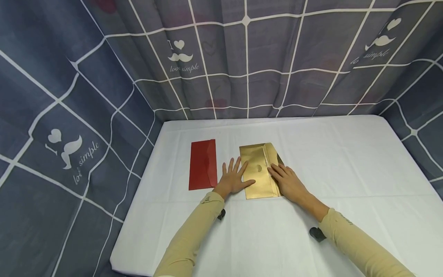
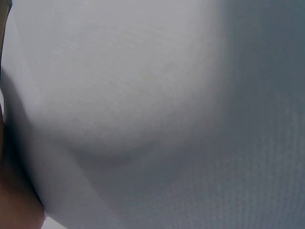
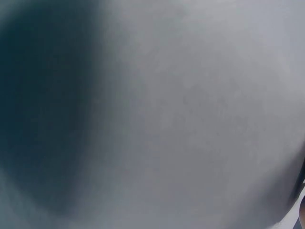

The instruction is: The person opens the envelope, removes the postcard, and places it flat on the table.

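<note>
A shiny gold envelope (image 1: 255,184) lies flat on the white-covered table, its flap side to the right. My left hand (image 1: 232,181) rests with spread fingers at the envelope's left edge, the thumb and fingertips over the gold surface. On the right part my right hand (image 1: 288,184) lies with extended fingers across the flap, hiding some of its edge. Left of the gold one, a red envelope (image 1: 202,165) lies flat, its lower right corner close to my left wrist. Both wrist views show mostly blurred white cloth, with only a sliver of hand at the edge.
White cloth (image 1: 346,161) covers the table. A dark grey curtain (image 1: 221,57) with white grid lines hangs behind the table and at both sides. Small black wrist devices (image 1: 317,234) show below the sleeves.
</note>
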Motion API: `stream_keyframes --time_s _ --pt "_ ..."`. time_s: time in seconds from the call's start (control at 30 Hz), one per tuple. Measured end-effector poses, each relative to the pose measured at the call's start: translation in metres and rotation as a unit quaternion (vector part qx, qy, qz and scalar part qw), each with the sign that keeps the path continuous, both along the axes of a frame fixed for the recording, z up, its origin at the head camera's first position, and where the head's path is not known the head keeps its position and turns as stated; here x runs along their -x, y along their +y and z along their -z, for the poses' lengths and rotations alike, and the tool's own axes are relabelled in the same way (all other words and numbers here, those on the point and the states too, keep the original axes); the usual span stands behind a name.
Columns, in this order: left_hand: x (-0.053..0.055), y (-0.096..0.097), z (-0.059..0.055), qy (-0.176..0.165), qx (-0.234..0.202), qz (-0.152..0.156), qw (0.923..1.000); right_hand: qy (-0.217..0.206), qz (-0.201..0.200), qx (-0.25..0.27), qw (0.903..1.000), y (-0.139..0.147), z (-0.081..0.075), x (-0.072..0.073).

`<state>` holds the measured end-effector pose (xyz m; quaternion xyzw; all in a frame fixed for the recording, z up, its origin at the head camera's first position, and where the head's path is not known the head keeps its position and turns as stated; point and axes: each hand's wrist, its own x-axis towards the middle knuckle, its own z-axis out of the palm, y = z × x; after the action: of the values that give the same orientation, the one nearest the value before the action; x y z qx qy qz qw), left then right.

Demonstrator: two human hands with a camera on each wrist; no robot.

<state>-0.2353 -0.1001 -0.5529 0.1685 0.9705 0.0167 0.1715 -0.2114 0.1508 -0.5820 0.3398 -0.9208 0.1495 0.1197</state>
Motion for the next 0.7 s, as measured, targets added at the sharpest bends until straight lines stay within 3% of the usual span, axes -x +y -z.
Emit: stream_keyframes --time_s 0.47,0.7 --pt "-0.001 0.002 -0.004 0.001 0.005 0.002 1.0000 -0.008 0.025 -0.035 0.9991 0.000 -0.006 -0.003" --pt "-0.001 0.001 -0.001 -0.001 -0.004 -0.002 1.0000 -0.002 0.046 -0.090 0.9949 -0.002 -0.010 -0.007"
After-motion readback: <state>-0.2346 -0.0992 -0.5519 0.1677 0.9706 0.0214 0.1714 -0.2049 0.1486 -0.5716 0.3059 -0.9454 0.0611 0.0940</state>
